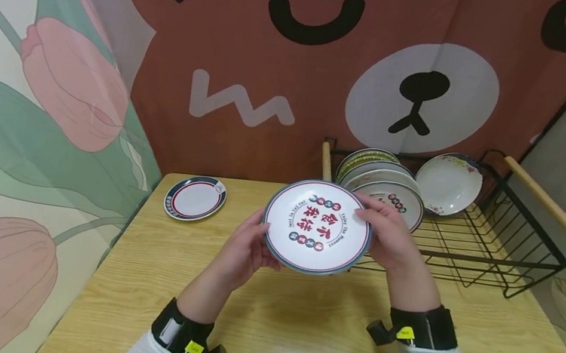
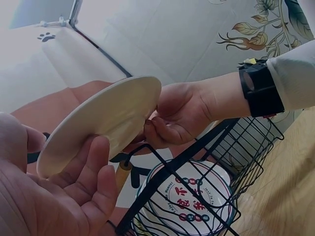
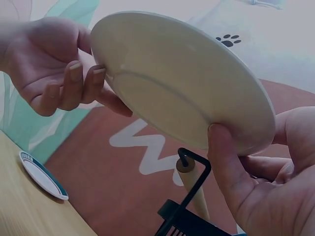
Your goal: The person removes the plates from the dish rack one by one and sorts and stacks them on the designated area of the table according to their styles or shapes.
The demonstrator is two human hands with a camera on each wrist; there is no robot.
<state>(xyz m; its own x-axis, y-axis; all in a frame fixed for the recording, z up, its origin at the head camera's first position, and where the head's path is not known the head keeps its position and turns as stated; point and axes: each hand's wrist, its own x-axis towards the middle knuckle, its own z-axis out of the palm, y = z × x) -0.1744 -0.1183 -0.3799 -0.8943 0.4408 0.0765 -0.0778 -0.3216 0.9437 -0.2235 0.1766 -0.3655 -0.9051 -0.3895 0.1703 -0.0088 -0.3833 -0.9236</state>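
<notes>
Currently, left grip (image 1: 247, 248) and right grip (image 1: 389, 232) pinch the plate (image 1: 316, 229) (red-lettered) between them

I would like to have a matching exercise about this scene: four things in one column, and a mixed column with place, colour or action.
Things:
1. left hand
2. wire rack
3. navy-banded plate
4. flowered dish

Descriptions:
A. lies on the table
B. inside the rack, right of other plates
C. black, with wooden handles
D. grips a white plate

Right pairs: 1-D, 2-C, 3-A, 4-B
</notes>
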